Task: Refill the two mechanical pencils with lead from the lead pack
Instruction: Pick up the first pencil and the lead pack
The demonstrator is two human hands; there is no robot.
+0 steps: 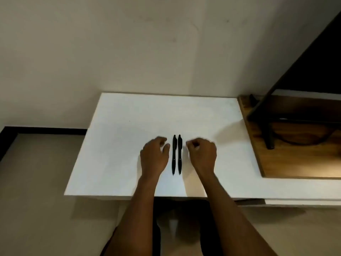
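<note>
Here, just left of the pencil pair, the left hand (155, 156) rests loosely curved, holding nothing, thumb almost at the left pencil (174, 154). The right pencil (179, 154) lies parallel close beside it; both run away from the person, tapered tips nearward, on the white table (120, 145). Just right of the pair, the right hand (202, 154) curls into an empty-looking fist, equally near. No lead pack shows.

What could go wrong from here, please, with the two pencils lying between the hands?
1. The left pencil and right pencil lie close side by side; grabbing one with the left hand or right hand may roll the other.
2. Nothing to refill from shows on the table, so refilling may stall.
</note>
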